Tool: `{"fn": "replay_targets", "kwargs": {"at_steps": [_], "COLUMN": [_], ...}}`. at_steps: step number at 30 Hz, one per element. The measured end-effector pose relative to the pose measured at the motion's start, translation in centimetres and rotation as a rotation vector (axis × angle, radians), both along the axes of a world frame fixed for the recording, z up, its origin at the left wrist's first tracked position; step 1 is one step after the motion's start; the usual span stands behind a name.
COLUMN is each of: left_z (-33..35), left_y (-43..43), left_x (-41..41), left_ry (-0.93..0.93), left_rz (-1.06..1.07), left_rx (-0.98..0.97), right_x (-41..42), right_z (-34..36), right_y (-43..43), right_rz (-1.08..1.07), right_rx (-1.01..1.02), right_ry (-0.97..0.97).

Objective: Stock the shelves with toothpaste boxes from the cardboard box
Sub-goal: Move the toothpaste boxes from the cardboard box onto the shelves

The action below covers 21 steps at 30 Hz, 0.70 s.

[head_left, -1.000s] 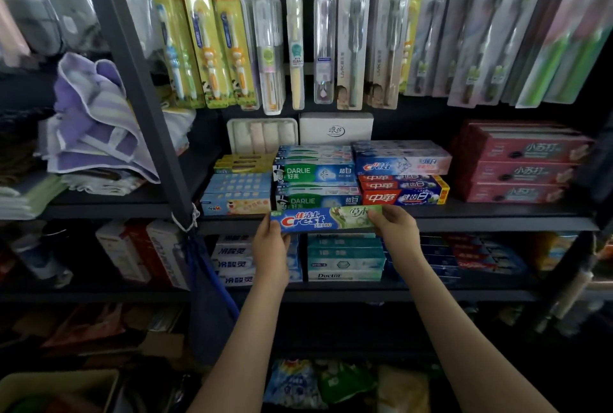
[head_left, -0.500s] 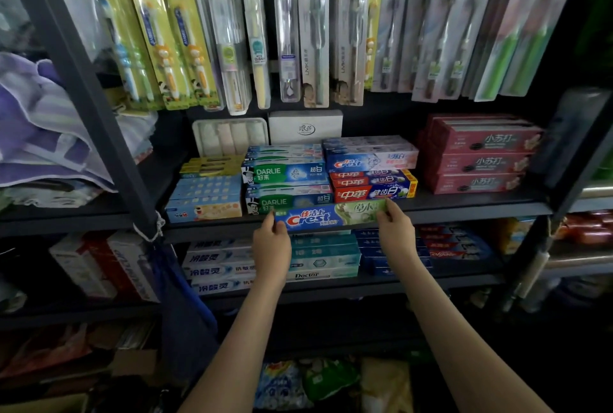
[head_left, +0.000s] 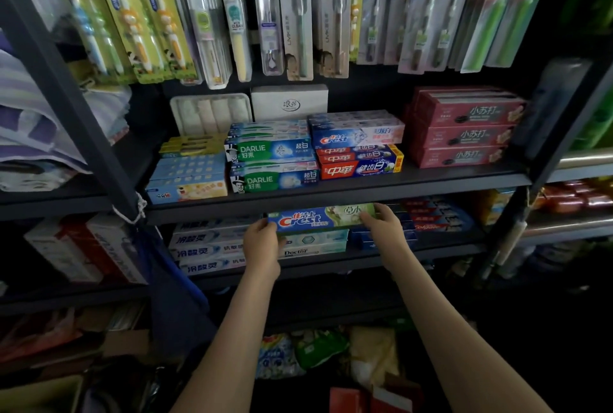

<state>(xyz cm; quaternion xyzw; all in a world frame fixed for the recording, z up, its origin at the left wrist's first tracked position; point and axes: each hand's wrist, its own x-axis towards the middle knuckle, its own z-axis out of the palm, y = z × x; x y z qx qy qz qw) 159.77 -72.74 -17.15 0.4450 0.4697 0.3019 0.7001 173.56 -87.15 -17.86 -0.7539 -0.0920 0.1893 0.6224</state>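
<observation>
A blue and green Crest toothpaste box (head_left: 318, 218) lies level just under the front lip of the upper shelf (head_left: 331, 198), above a stack of pale green Doctor boxes (head_left: 315, 245) on the lower shelf. My left hand (head_left: 262, 240) grips its left end. My right hand (head_left: 381, 221) grips its right end, fingers over the top. The upper shelf carries stacks of Darlie boxes (head_left: 272, 163), red Zhonghua boxes (head_left: 358, 162) and dark red boxes (head_left: 464, 133).
Toothbrush packs (head_left: 265, 14) hang above the upper shelf. A slanted dark upright (head_left: 83, 114) stands at the left, another upright (head_left: 547, 153) at the right. Bagged goods (head_left: 315, 349) lie on the bottom level. A cardboard edge (head_left: 43, 392) shows at lower left.
Both hands have carried the Crest box from in front of the upper shelf's edge down to the lower shelf's opening. The camera view has shifted right and closer.
</observation>
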Motion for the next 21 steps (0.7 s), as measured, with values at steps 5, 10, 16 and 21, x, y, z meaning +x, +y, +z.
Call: {"fn": "replay_targets", "kwargs": {"at_steps": [5, 10, 16, 21], "left_z": [-0.7, -0.4, 0.2, 1.1], "left_y": [0.0, 1.3, 2.3, 1.9], "left_x": [-2.4, -4.4, -4.6, -4.2], "left_ry": [-0.096, -0.080, -0.057, -0.196], "left_rz": [0.085, 0.154, 0.107, 0.073], "left_rx": [-0.060, 0.017, 0.183, 0.040], "right_x": [-1.9, -3.4, -3.4, -3.1], "right_z": [-0.9, -1.5, -0.9, -0.1], "right_y": [1.4, 3.5, 4.9, 5.2], "right_rz": [0.057, 0.116, 0.155, 0.107], "right_rx": [0.030, 0.052, 0.057, 0.135], "right_ry": [0.042, 0.028, -0.030, -0.032]}}
